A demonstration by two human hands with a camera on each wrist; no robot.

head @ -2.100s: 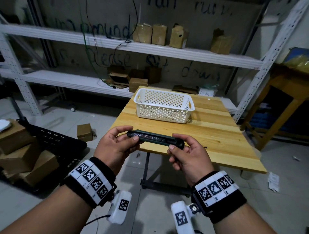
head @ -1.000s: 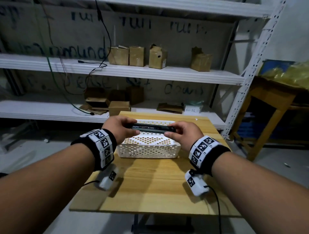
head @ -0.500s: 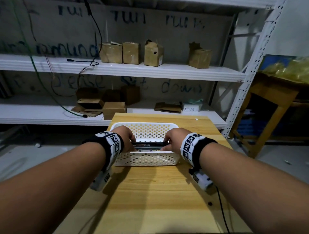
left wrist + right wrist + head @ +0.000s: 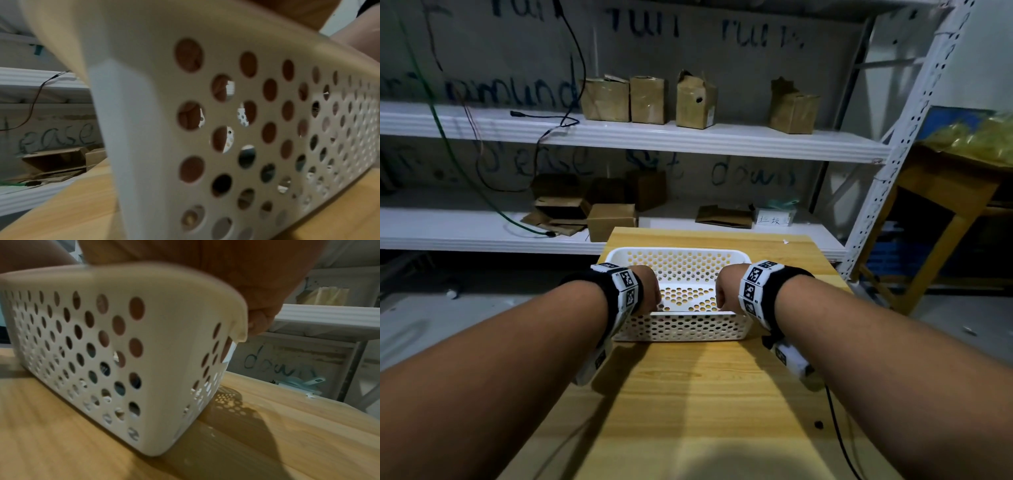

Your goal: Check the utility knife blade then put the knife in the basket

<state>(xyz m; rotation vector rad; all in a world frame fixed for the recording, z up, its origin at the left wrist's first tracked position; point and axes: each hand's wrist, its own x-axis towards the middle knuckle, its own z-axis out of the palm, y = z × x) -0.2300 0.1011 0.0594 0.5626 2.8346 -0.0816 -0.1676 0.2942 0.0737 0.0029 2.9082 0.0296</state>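
The white perforated basket stands on the wooden table. Both hands are lowered into it, the left hand at its left end and the right hand at its right end, knuckles bent down. The near wall hides their fingers in the head view. In the left wrist view, skin fills the holes of the basket, with a dark patch of the utility knife low down. The right wrist view shows the basket, the right hand over its rim and the dark utility knife through the holes.
White metal shelves behind the table carry several cardboard boxes and loose cables. A second wooden table stands at the right. A wrist-camera cable trails over the near right of the table.
The hands carried the knife from in front of the table, over the basket and down into it. It now sits below the near wall, out of the head view.
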